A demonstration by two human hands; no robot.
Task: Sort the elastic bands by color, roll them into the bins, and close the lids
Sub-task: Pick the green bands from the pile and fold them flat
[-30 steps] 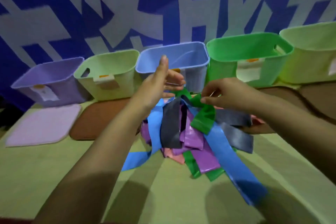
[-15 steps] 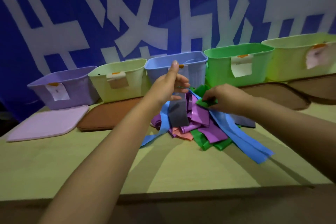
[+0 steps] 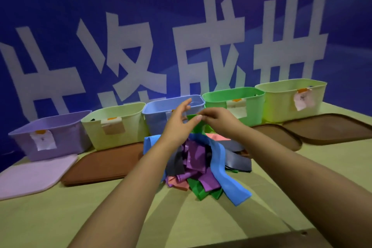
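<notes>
Dim, blue cast; soft focus, wide-angle distortion.

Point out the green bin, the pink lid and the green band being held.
green bin (image 3: 251, 106), head view, front wall.
pink lid (image 3: 34, 175), head view, top face.
green band (image 3: 198, 127), head view, stretch below the fingers.

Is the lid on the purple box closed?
No, the purple bin is open on top, and the pale purple lid lies flat on the table in front of it.

One head-worn view looks forward and down across the table (image 3: 60, 217), close over the bins (image 3: 116, 125).
</notes>
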